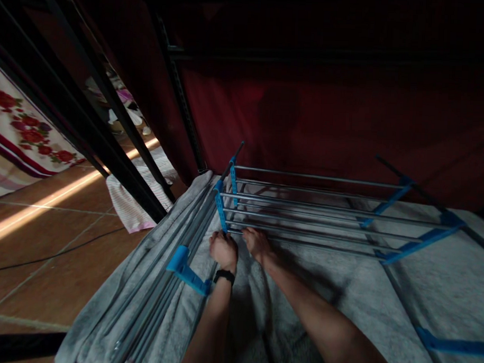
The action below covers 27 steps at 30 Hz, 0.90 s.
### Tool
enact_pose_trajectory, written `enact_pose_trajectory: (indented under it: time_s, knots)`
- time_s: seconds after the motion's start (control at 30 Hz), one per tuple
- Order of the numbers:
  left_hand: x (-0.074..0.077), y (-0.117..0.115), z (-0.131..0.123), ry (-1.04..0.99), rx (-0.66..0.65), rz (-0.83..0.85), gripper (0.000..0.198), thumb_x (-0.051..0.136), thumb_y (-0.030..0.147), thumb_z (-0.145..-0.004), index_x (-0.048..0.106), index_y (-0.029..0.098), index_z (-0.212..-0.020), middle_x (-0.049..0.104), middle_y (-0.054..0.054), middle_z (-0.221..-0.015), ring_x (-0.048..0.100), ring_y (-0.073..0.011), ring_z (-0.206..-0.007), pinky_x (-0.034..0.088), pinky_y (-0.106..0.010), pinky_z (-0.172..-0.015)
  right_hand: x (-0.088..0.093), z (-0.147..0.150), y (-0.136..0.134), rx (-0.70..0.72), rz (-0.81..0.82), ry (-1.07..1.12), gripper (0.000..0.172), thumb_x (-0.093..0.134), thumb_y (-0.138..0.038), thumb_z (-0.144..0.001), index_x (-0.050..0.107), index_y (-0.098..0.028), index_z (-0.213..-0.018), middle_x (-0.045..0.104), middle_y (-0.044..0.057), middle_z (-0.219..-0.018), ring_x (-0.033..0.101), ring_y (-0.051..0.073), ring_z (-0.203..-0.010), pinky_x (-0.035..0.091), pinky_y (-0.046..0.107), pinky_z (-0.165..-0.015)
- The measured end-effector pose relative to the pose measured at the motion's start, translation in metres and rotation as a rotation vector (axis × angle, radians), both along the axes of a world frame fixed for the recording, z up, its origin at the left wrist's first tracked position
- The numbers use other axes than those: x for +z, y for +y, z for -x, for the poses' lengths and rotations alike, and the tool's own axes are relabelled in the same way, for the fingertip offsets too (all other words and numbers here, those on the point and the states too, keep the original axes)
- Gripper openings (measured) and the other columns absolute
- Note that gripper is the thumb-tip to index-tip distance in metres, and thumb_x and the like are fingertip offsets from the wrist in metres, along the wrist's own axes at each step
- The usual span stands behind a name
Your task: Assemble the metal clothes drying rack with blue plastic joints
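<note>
We are kneeling over a grey blanket (325, 290) and working on a rack (304, 210) of metal rods and blue plastic brackets, lying near the far red curtain (327, 110). Our left hand (222, 249), with a black wristband (224, 276) on it, is curling its fingers around the nearest rod at the rack's left end, just beside a blue bracket (221, 210). Our right hand (257, 243) is gripping the same rod just to the right. A bundle of loose rods (162, 295) is lying along the blanket's left edge, beside the tiled floor (45, 238).
</note>
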State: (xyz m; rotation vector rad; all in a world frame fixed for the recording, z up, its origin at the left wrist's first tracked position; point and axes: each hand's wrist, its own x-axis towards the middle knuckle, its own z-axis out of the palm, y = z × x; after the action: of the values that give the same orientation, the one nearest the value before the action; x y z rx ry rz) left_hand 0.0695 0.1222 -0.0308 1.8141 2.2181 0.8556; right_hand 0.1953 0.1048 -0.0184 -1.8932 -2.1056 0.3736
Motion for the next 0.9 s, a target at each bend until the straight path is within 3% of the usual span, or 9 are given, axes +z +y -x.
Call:
enact_pose_trajectory:
  time_s: [0.3,0.6,0.9]
  knots:
    - [-0.0009,-0.0042,0.0032,0.023,-0.061,-0.011,0.017,0.054,0.017,-0.09,0.067,0.013,-0.1,0.065,-0.014,-0.1,0.057,-0.028,-0.102,0.042,-0.035,-0.084,0.0037,-0.0034,-0.0042,0.053,0.008,0.01,0.032,0.04,-0.018,-0.102,0.07,-0.02,-0.113,0.07,0.005,-0.119,0.065,0.015,-0.104,0.044,0.022,-0.085]
    - [-0.0088,-0.0042,0.0049,0.056,-0.062,-0.036,0.024,0.046,0.027,-0.099,0.067,0.014,-0.1,0.064,-0.014,-0.1,0.058,-0.0274,-0.1,0.042,-0.035,-0.08,0.0002,-0.0045,0.0008,0.05,-0.003,0.021,0.031,0.042,-0.018,-0.101,0.069,-0.018,-0.117,0.07,0.008,-0.121,0.062,0.015,-0.113,0.042,0.021,-0.091]
    - [0.0,-0.0077,-0.0005,0.108,-0.038,-0.03,0.03,0.045,0.032,-0.097,0.069,0.014,-0.102,0.065,-0.016,-0.101,0.057,-0.0302,-0.101,0.042,-0.037,-0.079,0.0092,-0.0013,-0.0009,0.058,-0.015,0.001,0.029,0.043,-0.015,-0.098,0.07,-0.017,-0.108,0.072,0.005,-0.115,0.064,0.014,-0.106,0.043,0.02,-0.084]
